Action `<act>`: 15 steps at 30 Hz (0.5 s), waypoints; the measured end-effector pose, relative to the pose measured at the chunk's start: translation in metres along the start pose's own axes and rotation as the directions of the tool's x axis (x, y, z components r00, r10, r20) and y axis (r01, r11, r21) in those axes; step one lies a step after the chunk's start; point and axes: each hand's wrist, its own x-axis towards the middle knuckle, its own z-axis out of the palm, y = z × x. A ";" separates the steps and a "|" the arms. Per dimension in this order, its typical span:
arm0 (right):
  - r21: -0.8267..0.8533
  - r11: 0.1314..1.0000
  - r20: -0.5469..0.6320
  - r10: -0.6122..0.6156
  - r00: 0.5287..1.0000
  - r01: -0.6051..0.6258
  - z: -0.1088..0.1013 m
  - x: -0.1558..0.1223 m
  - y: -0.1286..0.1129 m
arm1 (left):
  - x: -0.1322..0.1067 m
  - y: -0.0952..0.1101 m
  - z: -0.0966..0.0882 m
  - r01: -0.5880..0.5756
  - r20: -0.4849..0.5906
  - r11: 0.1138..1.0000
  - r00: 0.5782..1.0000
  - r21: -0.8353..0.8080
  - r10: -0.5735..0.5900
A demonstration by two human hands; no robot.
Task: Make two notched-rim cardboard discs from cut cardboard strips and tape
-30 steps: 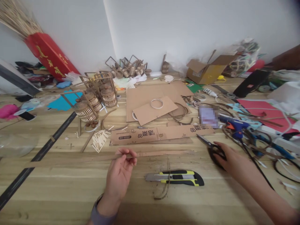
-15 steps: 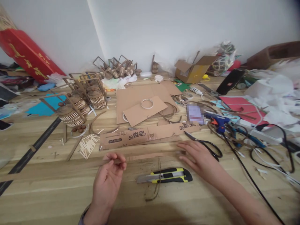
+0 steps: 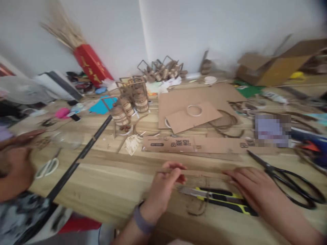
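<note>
My left hand (image 3: 166, 183) pinches the left part of a long thin cardboard strip (image 3: 204, 173) that lies across the wooden table (image 3: 112, 177). My right hand (image 3: 251, 187) rests with fingers stretched flat on the strip's right end. A yellow and black utility knife (image 3: 219, 199) lies just below the strip, partly under my right hand. Black scissors (image 3: 286, 180) lie to the right of that hand. The picture is smeared by motion.
Printed cardboard strips (image 3: 194, 144), cardboard sheets with a ring (image 3: 193, 110), small wooden lantern models (image 3: 129, 103) and loose sticks (image 3: 133, 142) lie further back. Another person's hand (image 3: 17, 163) works at the far left beside white scissors (image 3: 47, 167). A cardboard box (image 3: 270, 68) stands at back right.
The view has swung left and down. My right hand left the black scissors and moved left onto the strip's right end. My left hand keeps its pinch.
</note>
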 end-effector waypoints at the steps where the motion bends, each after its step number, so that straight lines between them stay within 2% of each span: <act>1: -0.020 0.999 -0.045 -0.030 0.999 0.030 0.000 0.002 -0.001 | 0.000 -0.002 0.003 0.021 0.019 1.000 1.000 -0.007 -0.021; 3: -0.053 0.996 -0.133 -0.075 0.988 0.069 -0.001 0.008 -0.005 | 0.000 -0.006 0.009 0.075 0.045 0.997 0.996 -0.008 -0.075; 5: -0.070 0.994 -0.164 -0.096 0.982 0.086 -0.002 0.012 -0.010 | 0.000 -0.009 0.012 0.104 0.049 0.995 0.993 0.000 -0.104; 9: -0.077 0.995 -0.071 -0.066 0.995 0.061 -0.001 0.008 -0.010 | -0.001 -0.014 0.013 0.120 0.050 0.993 0.992 -0.012 -0.120; 12: -0.076 0.997 -0.011 -0.019 1.000 0.018 0.002 -0.005 0.001 | -0.001 -0.016 0.012 0.119 0.051 0.992 0.992 -0.048 -0.117; 15: -0.073 0.997 -0.008 0.031 0.999 -0.031 0.005 -0.021 0.016 | 0.000 -0.016 0.009 0.092 0.011 0.992 0.996 -0.089 -0.091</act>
